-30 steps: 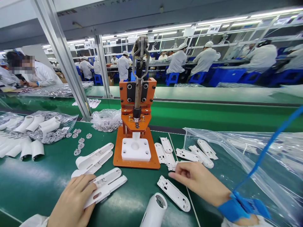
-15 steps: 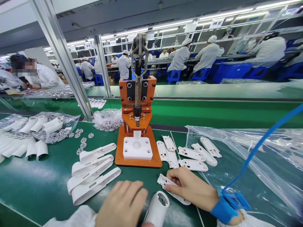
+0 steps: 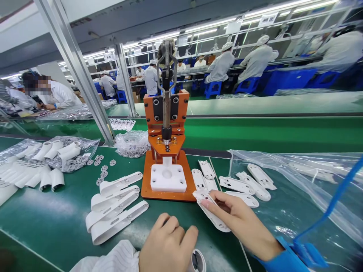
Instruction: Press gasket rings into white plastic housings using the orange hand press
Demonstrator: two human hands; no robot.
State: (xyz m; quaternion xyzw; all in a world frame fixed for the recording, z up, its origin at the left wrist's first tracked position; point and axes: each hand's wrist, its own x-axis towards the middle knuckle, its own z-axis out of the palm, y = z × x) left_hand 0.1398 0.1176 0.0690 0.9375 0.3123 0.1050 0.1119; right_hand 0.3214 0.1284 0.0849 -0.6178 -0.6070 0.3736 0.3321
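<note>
My right hand [image 3: 241, 223] pinches a flat white plastic cover [image 3: 208, 211] and holds it tilted just in front of the orange hand press [image 3: 167, 151]. My left hand [image 3: 167, 247] is wrapped over the top of a white plastic tube housing [image 3: 198, 262] at the bottom edge; most of the tube is hidden under it. The press carries a white fixture block [image 3: 168, 177] on its base, with nothing on it.
Several long white shells [image 3: 116, 207] lie in a row left of the press. More flat covers [image 3: 244, 183] lie to the right beside a clear plastic bag [image 3: 306, 181]. Bagged white tubes and small metal rings [image 3: 53, 156] sit at far left. A blue wrist-strap cord [image 3: 329, 211] runs up right.
My left hand left the long white shells and moved right onto the tube housing. My right hand picked the flat cover off the mat and lifted it toward the press.
</note>
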